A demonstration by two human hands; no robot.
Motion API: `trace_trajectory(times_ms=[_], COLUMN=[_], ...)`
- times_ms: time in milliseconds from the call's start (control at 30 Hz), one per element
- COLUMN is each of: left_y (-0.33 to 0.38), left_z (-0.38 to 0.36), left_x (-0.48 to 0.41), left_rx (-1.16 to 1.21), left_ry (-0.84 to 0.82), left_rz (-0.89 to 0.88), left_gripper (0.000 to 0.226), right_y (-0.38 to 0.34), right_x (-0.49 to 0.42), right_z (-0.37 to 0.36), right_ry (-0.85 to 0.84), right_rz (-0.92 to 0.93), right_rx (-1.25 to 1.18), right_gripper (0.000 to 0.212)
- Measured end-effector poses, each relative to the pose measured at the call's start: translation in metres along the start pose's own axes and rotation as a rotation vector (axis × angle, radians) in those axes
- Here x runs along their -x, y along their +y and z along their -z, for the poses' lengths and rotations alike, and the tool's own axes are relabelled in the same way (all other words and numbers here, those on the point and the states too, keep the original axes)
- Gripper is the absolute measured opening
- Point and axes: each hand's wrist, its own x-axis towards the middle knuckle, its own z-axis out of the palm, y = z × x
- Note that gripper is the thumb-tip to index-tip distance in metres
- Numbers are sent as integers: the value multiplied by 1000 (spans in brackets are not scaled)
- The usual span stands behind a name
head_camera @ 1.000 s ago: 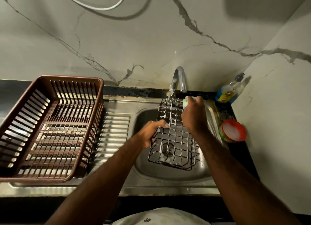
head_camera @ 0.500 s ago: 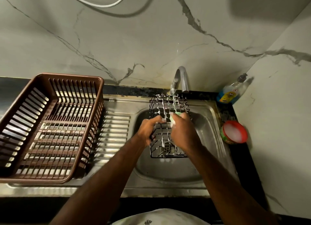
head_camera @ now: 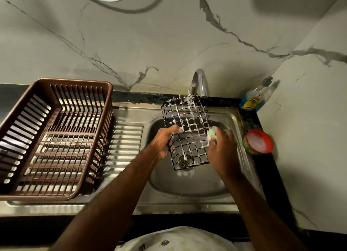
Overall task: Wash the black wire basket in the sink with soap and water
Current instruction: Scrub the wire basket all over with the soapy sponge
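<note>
Firmly curled, the left hand (head_camera: 163,141) grips the left edge of the sudsy black wire basket (head_camera: 188,130), which stands tilted over the drain of the sink (head_camera: 197,187), its far end near the faucet (head_camera: 200,81). Just right of the basket, the right hand (head_camera: 224,150) pinches a green sponge (head_camera: 212,134) against its right side. Beyond that hand sits a red-rimmed tub (head_camera: 260,141); well left of the left hand stands a brown dish rack (head_camera: 56,138).

A brown slatted plastic crate (head_camera: 78,80) stands on the ribbed steel drainboard (head_camera: 125,138). Behind it rises a grey-veined marble wall (head_camera: 150,34), with a white cable (head_camera: 107,0) looping at the top. A pump bottle (head_camera: 253,98), seemingly holding blue liquid, sits in the right corner.
</note>
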Motion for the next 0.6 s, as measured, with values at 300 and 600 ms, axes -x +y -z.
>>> trace_trajectory(times_ms=[300, 600], left_y=[-1, -12], left_z=[-8, -17], left_x=[7, 6], left_rx=[-195, -129], left_ry=[-57, -9], left_rz=[-26, -18], left_gripper=[106, 67], right_y=[-7, -2], right_x=[-73, -46], right_z=[-2, -13], right_ry=[189, -48], right_rz=[154, 80], right_rx=[50, 41], right_gripper=[41, 48])
